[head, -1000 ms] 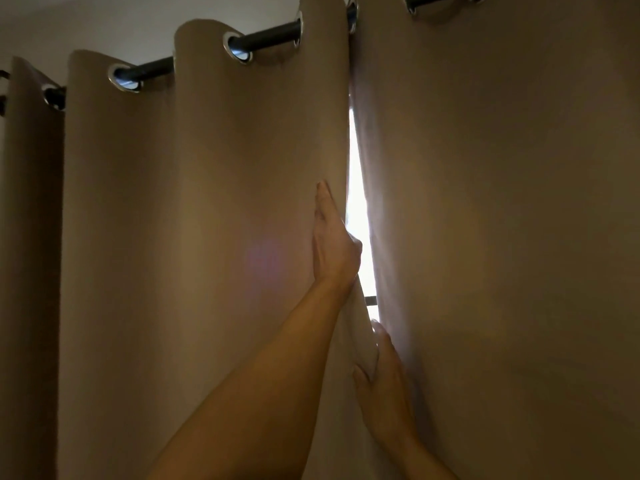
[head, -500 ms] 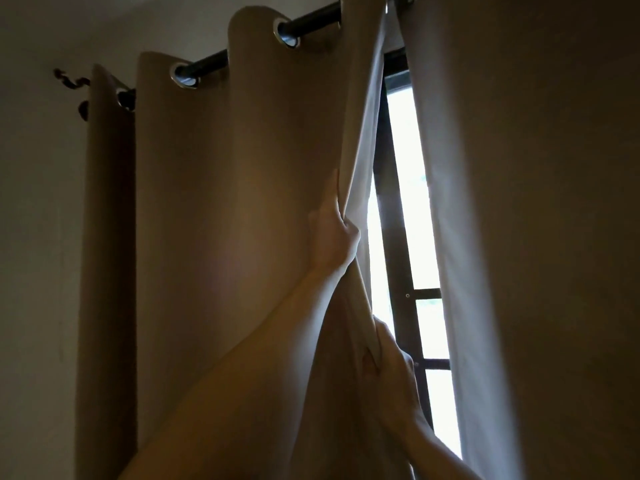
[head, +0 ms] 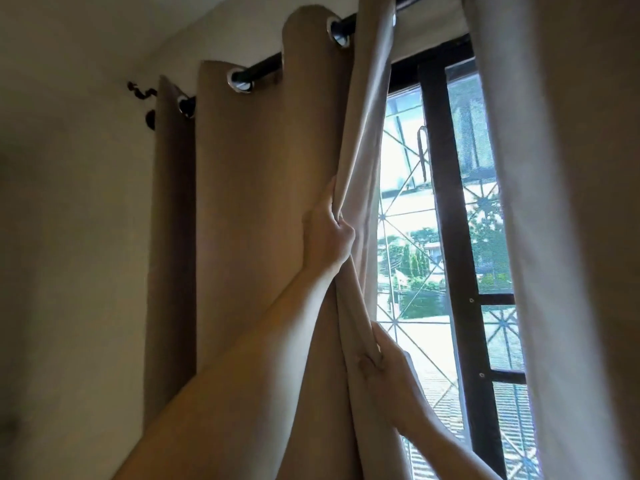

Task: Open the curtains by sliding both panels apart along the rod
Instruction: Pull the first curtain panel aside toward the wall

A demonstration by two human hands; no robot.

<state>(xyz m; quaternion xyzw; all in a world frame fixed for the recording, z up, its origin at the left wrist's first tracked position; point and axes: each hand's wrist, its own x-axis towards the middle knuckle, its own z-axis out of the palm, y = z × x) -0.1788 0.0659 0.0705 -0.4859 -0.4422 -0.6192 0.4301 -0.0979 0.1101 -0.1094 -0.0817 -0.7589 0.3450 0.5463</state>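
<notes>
Status: left panel (head: 263, 188) part-way stacked toward the rod (head: 263, 65) end at 10 o'clock, grommets bunched, folds showing. Both hands were on that one panel's inner edge. Left hand (head: 327, 239) sat higher, approx frame centre, grip clamped on the edge w/ fingers curled round the fabric. Right hand (head: 384, 372) sat lower at 5 o'clock, grip likewise clamped on the same edge.

Right panel (head: 568, 220) hung at 3 o'clock, no hand on it, looked unmoved. Gap between panels showed the window (head: 446, 237) w/ dark frame and daylight.

Judgement: approx a third done. Left panel needed more travel to the bracket; right panel not yet started. Rod's right end was out of frame, so the stack room there couldn't be told.
</notes>
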